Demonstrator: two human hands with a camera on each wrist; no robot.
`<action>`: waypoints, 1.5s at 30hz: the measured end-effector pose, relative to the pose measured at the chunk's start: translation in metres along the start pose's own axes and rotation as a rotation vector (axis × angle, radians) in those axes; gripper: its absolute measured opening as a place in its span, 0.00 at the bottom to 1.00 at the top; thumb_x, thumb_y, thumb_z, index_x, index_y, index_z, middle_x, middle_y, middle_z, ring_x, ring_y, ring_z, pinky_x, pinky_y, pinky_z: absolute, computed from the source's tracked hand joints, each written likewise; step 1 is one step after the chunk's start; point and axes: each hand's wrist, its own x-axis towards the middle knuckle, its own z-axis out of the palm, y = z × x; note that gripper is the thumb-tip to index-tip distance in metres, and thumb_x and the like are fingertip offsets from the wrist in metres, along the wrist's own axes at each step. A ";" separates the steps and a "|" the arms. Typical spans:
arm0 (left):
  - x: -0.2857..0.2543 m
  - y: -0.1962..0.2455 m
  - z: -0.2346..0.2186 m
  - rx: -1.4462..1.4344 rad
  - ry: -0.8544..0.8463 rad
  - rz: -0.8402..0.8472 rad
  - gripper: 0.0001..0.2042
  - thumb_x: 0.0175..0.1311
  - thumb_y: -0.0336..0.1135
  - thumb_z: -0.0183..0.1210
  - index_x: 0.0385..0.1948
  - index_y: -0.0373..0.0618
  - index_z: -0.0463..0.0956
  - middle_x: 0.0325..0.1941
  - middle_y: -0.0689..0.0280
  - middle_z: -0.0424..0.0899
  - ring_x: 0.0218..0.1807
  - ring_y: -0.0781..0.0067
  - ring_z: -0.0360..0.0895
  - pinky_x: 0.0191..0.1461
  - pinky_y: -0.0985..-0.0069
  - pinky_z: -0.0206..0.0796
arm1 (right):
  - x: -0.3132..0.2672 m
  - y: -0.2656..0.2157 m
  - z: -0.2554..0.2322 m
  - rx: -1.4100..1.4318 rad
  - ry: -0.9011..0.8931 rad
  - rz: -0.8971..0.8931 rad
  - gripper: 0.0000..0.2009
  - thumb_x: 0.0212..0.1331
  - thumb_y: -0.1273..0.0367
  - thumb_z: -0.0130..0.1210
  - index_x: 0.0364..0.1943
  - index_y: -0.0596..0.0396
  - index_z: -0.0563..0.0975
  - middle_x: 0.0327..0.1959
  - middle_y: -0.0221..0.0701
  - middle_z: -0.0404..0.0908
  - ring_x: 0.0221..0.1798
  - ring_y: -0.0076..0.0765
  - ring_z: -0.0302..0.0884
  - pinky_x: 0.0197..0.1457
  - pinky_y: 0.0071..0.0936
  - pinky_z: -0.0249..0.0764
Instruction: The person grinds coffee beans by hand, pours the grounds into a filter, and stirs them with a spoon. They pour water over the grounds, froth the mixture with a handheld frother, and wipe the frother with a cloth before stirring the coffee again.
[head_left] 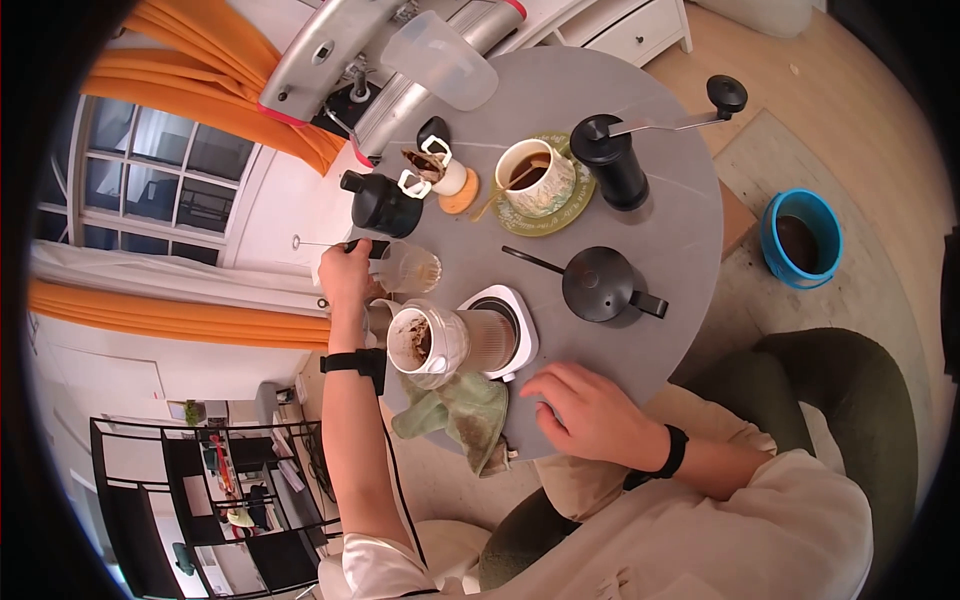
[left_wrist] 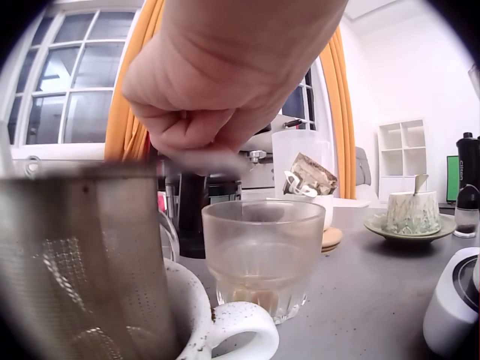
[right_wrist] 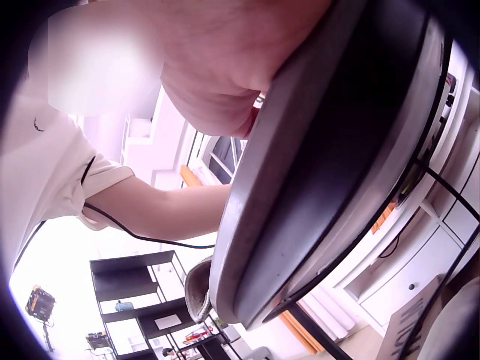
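My left hand (head_left: 345,272) grips the black handle of a small metal-rod whisk (head_left: 318,243), which looks like a milk frother; its thin rod points left, past the table edge. A glass tumbler (head_left: 412,268) with a little liquid in the bottom stands just right of that hand. Close by, in the left wrist view, a metal mesh filter (left_wrist: 90,262) sits by a white mug (left_wrist: 244,330) specked with grounds. My right hand (head_left: 590,412) rests at the near table edge, fingers loosely bent and holding nothing. A green cloth (head_left: 465,415) lies to its left.
A glass carafe (head_left: 490,335) on a white warmer (head_left: 525,350) stands between the hands, beside a white vessel (head_left: 408,340) of grounds. Beyond are a black kettle (head_left: 600,285), a coffee cup (head_left: 545,190) on a green saucer, a hand grinder (head_left: 612,165) and a drip-bag cup (head_left: 452,180).
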 end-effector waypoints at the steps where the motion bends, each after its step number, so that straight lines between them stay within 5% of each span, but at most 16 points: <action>1: 0.003 -0.002 0.004 0.009 -0.009 0.001 0.20 0.64 0.45 0.68 0.31 0.30 0.85 0.22 0.59 0.85 0.18 0.67 0.82 0.25 0.67 0.74 | 0.000 0.001 0.001 0.004 0.008 -0.006 0.09 0.61 0.75 0.59 0.45 0.56 0.79 0.42 0.33 0.79 0.41 0.44 0.80 0.46 0.40 0.80; 16: 0.002 -0.021 0.008 -0.311 -0.157 -0.102 0.16 0.65 0.38 0.69 0.34 0.29 0.84 0.23 0.63 0.83 0.14 0.76 0.73 0.19 0.74 0.67 | 0.000 0.002 0.005 0.085 0.035 0.056 0.08 0.60 0.77 0.58 0.43 0.54 0.80 0.38 0.35 0.80 0.36 0.46 0.79 0.41 0.40 0.78; 40: -0.022 -0.038 -0.019 -0.411 -0.101 -0.146 0.17 0.66 0.42 0.69 0.38 0.33 0.85 0.21 0.68 0.82 0.15 0.79 0.73 0.19 0.77 0.60 | 0.001 -0.005 0.003 0.047 -0.021 0.099 0.06 0.63 0.76 0.57 0.42 0.54 0.79 0.38 0.36 0.80 0.40 0.50 0.80 0.43 0.43 0.79; 45: -0.049 -0.024 -0.038 -0.475 -0.067 -0.078 0.17 0.69 0.45 0.66 0.41 0.35 0.84 0.29 0.67 0.83 0.16 0.80 0.73 0.19 0.78 0.58 | 0.000 -0.004 0.005 0.028 -0.014 0.095 0.06 0.64 0.76 0.57 0.42 0.54 0.79 0.40 0.36 0.81 0.42 0.50 0.81 0.45 0.43 0.79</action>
